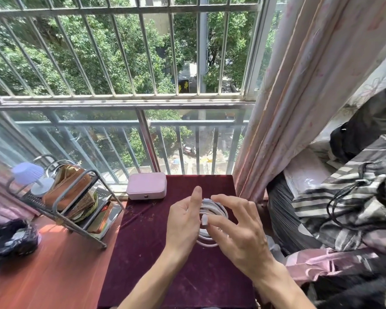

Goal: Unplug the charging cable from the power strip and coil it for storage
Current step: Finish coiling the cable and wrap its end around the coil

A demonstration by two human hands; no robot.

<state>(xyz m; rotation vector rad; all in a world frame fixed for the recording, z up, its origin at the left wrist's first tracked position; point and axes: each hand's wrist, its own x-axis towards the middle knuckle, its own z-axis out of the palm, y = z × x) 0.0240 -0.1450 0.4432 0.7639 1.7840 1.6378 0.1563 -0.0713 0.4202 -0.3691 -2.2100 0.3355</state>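
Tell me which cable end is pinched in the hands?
The lower plug, at the right hand's fingertips; the other end pokes free atop the coil.

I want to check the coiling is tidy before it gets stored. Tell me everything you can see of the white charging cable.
The white charging cable is a thin, smooth, rubbery-looking cord wound into several round loops, held upright above the dark red velvet-covered table. The left hand supports the coil's left side; the right hand covers its right side, fingers spread. One pale connector end lies across the loops at the middle; another tip pokes out on top. No power strip shows.
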